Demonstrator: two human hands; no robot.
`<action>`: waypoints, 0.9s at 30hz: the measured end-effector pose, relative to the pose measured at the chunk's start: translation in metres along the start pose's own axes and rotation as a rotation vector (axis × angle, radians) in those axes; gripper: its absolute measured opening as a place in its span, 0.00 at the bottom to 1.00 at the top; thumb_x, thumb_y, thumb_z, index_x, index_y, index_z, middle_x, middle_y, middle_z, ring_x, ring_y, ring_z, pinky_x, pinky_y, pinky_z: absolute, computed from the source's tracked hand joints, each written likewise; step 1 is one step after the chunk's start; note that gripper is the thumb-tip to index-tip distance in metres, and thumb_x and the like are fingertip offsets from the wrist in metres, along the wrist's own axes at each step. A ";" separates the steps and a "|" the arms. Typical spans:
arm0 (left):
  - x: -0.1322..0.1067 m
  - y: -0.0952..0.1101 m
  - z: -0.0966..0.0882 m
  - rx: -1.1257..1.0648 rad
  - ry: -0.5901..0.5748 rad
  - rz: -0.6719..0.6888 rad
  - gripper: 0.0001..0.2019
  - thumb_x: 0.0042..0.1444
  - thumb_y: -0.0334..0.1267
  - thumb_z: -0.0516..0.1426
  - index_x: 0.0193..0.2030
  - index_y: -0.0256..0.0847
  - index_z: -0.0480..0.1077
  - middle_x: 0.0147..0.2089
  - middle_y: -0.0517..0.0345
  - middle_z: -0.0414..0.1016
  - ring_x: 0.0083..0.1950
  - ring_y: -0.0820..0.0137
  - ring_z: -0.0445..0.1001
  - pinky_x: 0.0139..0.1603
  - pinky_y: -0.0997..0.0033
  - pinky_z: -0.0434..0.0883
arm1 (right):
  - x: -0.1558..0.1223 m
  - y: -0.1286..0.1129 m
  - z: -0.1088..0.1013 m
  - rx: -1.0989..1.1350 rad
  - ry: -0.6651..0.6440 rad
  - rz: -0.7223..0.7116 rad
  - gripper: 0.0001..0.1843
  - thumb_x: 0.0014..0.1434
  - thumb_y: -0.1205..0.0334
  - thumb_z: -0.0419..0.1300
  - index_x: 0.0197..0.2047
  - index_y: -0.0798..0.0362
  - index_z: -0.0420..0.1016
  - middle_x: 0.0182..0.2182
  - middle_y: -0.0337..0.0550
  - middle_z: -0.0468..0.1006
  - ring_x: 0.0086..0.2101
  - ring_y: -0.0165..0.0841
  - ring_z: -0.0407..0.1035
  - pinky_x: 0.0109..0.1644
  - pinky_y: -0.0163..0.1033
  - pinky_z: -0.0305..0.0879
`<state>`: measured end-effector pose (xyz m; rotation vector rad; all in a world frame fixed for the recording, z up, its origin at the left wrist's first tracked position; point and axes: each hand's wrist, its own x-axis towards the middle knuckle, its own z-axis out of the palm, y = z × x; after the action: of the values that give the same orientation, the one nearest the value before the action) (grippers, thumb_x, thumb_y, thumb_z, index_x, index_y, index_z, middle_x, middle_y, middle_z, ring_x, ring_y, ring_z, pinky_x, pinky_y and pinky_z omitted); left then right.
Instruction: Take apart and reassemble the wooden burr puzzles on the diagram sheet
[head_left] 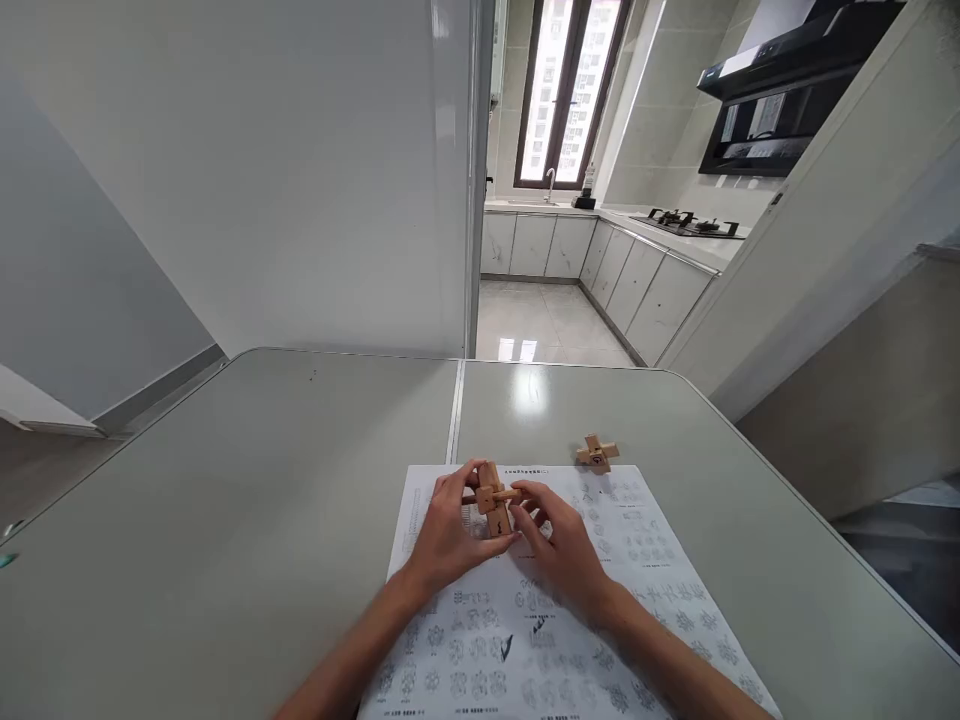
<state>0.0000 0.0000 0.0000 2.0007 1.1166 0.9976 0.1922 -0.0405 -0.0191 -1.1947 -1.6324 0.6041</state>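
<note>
Above a printed sheet (480, 610) covered in small diagrams, I hold a wooden interlocking puzzle (493, 500) made of crossed light-brown bars. My left hand (454, 530) grips it from the left, with the thumb below and the fingers at its top and far side. The fingertips of my right hand (551, 530) pinch the bar that sticks out to the right. A second wooden puzzle (597, 453), cross-shaped, sits past the sheet's far right corner, touched by neither hand. Parts of my left fingers are hidden behind the held puzzle.
The sheet lies on a grey-green table (225, 540) with a pale seam (456, 410) running away from me. Beyond its far edge stand a light wall panel (337, 180) and a doorway to a kitchen with white cabinets (660, 290) and a gas hob (690, 222).
</note>
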 end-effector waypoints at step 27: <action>0.005 -0.003 -0.008 -0.034 -0.157 0.086 0.46 0.42 0.46 0.76 0.67 0.51 0.62 0.59 0.50 0.72 0.59 0.53 0.74 0.58 0.45 0.80 | 0.003 0.007 -0.012 0.045 -0.131 -0.073 0.11 0.76 0.58 0.52 0.49 0.48 0.75 0.37 0.41 0.77 0.27 0.31 0.69 0.33 0.37 0.68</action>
<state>-0.0064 0.0074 0.0035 2.0759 0.9307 0.8788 0.2054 -0.0368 -0.0188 -1.0776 -1.7549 0.6808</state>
